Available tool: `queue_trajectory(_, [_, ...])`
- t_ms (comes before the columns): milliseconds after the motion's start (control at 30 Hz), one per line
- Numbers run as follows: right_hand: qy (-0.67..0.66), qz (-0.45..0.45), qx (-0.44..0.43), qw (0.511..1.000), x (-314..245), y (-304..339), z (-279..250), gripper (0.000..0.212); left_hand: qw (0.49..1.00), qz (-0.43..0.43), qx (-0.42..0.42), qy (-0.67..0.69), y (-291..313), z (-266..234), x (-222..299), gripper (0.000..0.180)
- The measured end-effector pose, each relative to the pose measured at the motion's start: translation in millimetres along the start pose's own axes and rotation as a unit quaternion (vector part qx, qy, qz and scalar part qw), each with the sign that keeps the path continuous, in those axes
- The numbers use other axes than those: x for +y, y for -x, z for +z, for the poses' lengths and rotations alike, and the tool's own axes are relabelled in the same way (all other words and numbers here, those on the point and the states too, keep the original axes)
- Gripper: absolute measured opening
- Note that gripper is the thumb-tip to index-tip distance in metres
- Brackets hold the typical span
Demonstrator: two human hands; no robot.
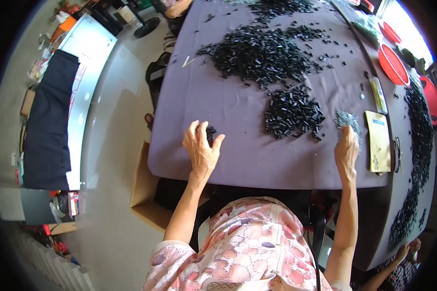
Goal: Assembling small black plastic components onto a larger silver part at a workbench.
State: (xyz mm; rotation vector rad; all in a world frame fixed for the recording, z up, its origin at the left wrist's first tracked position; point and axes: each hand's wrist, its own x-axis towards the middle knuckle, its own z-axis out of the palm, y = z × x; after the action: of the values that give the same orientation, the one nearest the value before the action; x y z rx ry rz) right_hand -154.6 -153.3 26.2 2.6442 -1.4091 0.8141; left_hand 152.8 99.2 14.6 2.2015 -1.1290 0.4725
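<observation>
My left hand [201, 148] is over the near left part of the cloth-covered table [179, 157], thumb and fingers apart. Between them, a few small black plastic pieces [210, 134] lie on the cloth, partly hidden by the fingers. On the right, my right hand [346, 151] has its fingertips drawn together at the near edge of a small heap of clear grey pieces [347, 119]. What those fingertips hold, if anything, is too small to make out. A heap of short black plastic pieces [294, 113] lies between my hands.
A larger black heap [257, 54] spreads farther back. Right of my right hand lie a yellowish notebook [377, 140], glasses [397, 154] and a slim package [378, 95]. Red baskets [393, 64] stand beyond. A cardboard box [143, 194] sits below the left corner. Another person's hands [407, 248] show lower right.
</observation>
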Motion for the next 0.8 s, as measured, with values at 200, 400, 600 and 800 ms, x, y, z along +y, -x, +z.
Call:
queue_trajectory(200, [-0.237, 0.084, -0.029, 0.967, -37.9, 29.7, -16.3, 0.019, 0.998, 0.006, -0.015, -0.066, -9.3, 11.9, -14.9, 0.016])
queue_trajectory(400, [-0.348, 0.13, 0.0, 0.928, -40.7, 58.0, -11.0, 0.029, 0.998, 0.045, 0.004, -0.041, -12.0, 11.0, 23.6, 0.015])
queue_trajectory(600, [-0.39, 0.138, 0.01, 0.911, -39.8, 64.0, -8.8, 0.036, 0.979, 0.091, -0.077, 0.167, -0.5, 37.0, 98.8, 0.025])
queue_trajectory(800, [-0.385, 0.105, 0.028, 0.916, -41.8, 62.8, -10.1, 0.035, 0.976, 0.088, -0.13, 0.153, 1.5, 53.2, 119.1, 0.026])
